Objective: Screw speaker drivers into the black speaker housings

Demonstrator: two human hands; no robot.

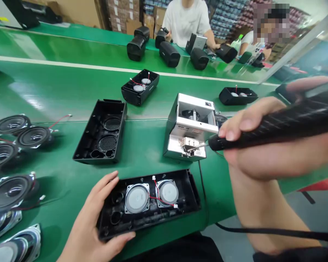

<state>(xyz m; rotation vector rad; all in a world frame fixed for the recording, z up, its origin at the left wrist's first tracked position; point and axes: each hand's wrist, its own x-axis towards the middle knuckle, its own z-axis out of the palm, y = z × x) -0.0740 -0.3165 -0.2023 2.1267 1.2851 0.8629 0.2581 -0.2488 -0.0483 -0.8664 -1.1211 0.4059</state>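
Observation:
My left hand grips the left end of a black speaker housing, thumb on the near side and fingers over the far side. Two round speaker drivers lie face down inside it, with red wires and white plugs. My right hand is wrapped round a black electric screwdriver. Its bit points left and meets the front pick-up spot of a silver screw feeder. Whether a screw sits on the bit is too small to tell.
An open black housing with grilles stands behind. Loose speaker drivers crowd the left. Two more housings with drivers lie on the green belt. A cable runs beside the feeder. Across, a person handles black speakers.

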